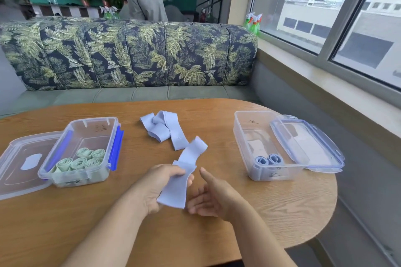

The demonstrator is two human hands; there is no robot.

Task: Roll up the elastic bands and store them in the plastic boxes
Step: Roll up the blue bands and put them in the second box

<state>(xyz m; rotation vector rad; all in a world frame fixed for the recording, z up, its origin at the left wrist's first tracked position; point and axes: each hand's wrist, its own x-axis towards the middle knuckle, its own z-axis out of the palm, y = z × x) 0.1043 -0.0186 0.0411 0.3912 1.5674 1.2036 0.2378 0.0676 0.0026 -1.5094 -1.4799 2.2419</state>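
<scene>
Head view: the left hand (pixel 152 188) pinches a pale blue elastic band (pixel 191 154) over the bench (pixel 282 212). The right hand (pixel 212 195) is open with relaxed fingers, just right of that band's lower end. Beyond the band lies a loose pile of blue bands (pixel 162 128). Well left of it, the left box (pixel 86 134) holds five green rolls (pixel 80 161). Well right of it, the right box (pixel 245 136) holds two blue rolls (pixel 269 159).
</scene>
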